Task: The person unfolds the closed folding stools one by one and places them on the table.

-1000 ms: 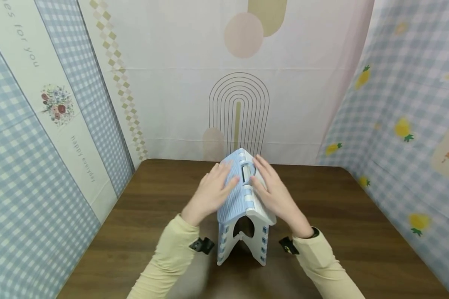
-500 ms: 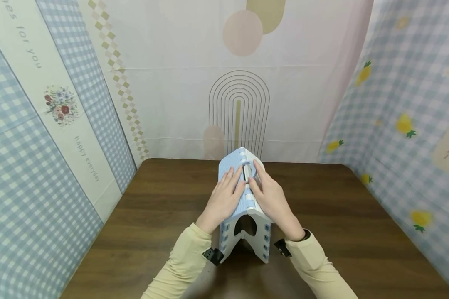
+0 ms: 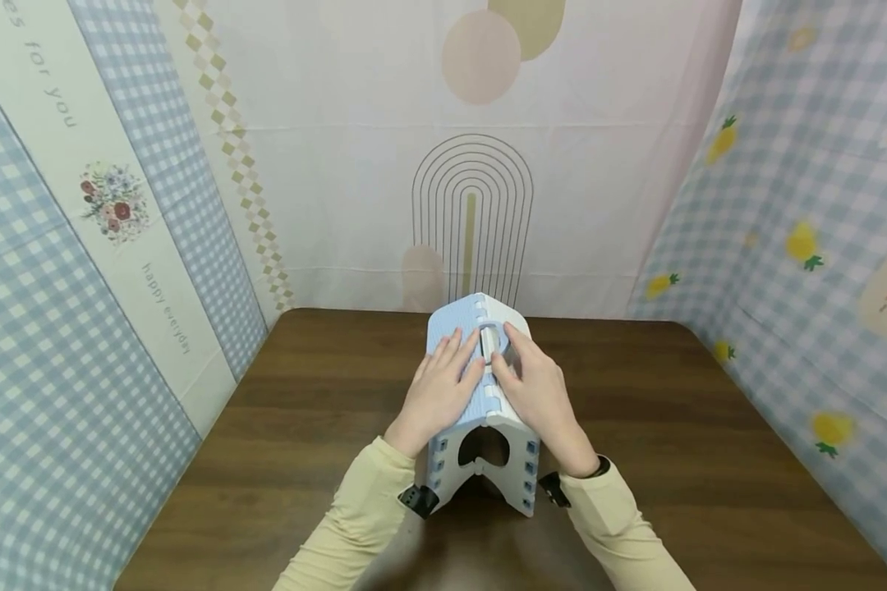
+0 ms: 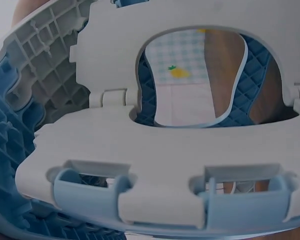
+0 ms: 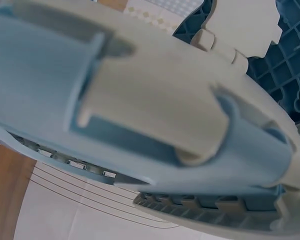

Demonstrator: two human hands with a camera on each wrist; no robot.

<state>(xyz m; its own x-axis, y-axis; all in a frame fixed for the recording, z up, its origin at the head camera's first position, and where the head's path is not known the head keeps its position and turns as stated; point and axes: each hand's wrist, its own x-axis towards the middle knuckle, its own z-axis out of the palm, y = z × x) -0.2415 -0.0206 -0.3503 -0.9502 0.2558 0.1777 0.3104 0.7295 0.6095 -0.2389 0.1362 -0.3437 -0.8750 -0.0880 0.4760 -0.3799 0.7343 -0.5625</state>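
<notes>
A blue and white plastic folding step stool (image 3: 454, 314) stands half folded, its hinged top peaked like a roof. My left hand (image 3: 438, 396) lies on the blue half, fingers stretched toward the ridge. On the white half rests my right hand (image 3: 540, 392), fingers extended and thumb beside the handle slot (image 3: 491, 341). Below the top, the near end panels (image 3: 513, 468) are bent at their middle hinge around an oval opening. Close up, the left wrist view shows a white end panel (image 4: 90, 150), and the right wrist view shows blue and white hinge knuckles (image 5: 155, 100).
The stool stands on a dark brown wooden table (image 3: 303, 410). A pale patterned cloth (image 3: 340, 205) hangs behind it. Blue checked cloths enclose the left side (image 3: 59, 345) and right side (image 3: 769, 312).
Both hands have settled onto the stool's top, the left moving nearer and closer to the ridge. The two top halves have spread slightly wider, and the near end panels have opened a little.
</notes>
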